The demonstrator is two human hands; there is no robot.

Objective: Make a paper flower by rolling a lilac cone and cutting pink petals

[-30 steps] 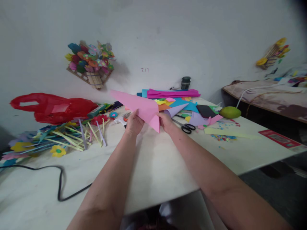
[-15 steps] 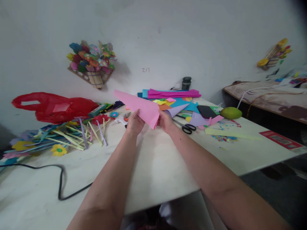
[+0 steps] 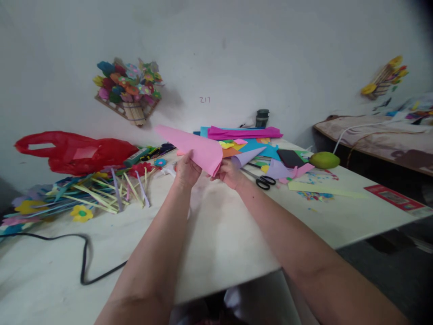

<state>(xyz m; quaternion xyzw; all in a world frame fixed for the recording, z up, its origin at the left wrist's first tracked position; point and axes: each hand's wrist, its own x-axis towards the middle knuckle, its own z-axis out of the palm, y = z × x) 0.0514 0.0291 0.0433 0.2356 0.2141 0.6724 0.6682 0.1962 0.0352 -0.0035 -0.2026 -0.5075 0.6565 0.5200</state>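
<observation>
A sheet of pink paper [image 3: 199, 146], rolled into a cone, is held above the table between both hands. Its narrow tip points to the upper left and its wide end faces right. My left hand [image 3: 188, 170] grips the cone's lower side, the thumb pressed on the paper. At the wide end, my right hand [image 3: 229, 174] pinches the lower edge; some of its fingertips are hidden behind the paper. Black-handled scissors [image 3: 265, 182] lie just right of my right hand, near a lilac paper cone [image 3: 248, 157].
To the left lie a red plastic bag [image 3: 91, 151], several paper strips [image 3: 98, 194], a yellow paper flower [image 3: 81, 213] and a black cable [image 3: 84, 259]. At the right are a dark phone [image 3: 291, 158], a green mango [image 3: 324, 160] and paper scraps [image 3: 316, 195]. Rolled magenta paper [image 3: 245, 132] lies behind.
The pink cone has shifted slightly left. My right hand has moved left and inward along its wide end, to the bottom corner. My left hand has moved slightly up and left, still gripping.
</observation>
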